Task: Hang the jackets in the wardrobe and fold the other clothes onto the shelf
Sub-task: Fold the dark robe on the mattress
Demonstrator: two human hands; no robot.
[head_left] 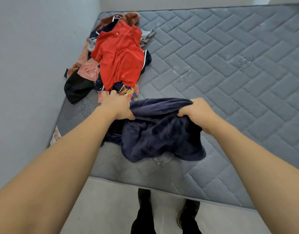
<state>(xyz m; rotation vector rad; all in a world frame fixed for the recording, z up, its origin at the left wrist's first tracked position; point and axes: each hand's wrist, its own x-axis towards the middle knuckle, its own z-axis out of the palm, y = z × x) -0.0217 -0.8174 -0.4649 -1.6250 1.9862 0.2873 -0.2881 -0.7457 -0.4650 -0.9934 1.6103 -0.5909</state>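
From my head camera I look down at a grey quilted mattress [229,65] with my two bare arms stretched out over its near edge. My left hand [117,105] has its fingers curled into the left end of a dark navy fleece garment [155,132], the thumb pressed against the bunched fabric. My right hand [198,109] grips the right end of the same garment, fingers folded over a gathered ridge of cloth. Between my hands the fleece is pulled up into a raised fold, while the rest of it slumps toward me and lies crumpled on the mattress near the front edge. Just beyond my left hand, on the far left part of the mattress, sits a pile of clothes [88,68]. A red polo shirt [119,56] lies spread on top of it, with a pink garment [89,70] and a black garment [77,87] sticking out on the left, a brown fuzzy piece [128,16] at the far end, and a colourful patterned cloth [129,93] at the near end, close to my left knuckles. A pale wall [35,65] runs along the left. Below, on the floor [98,208], my dark shoes [187,211] stand close to the mattress.
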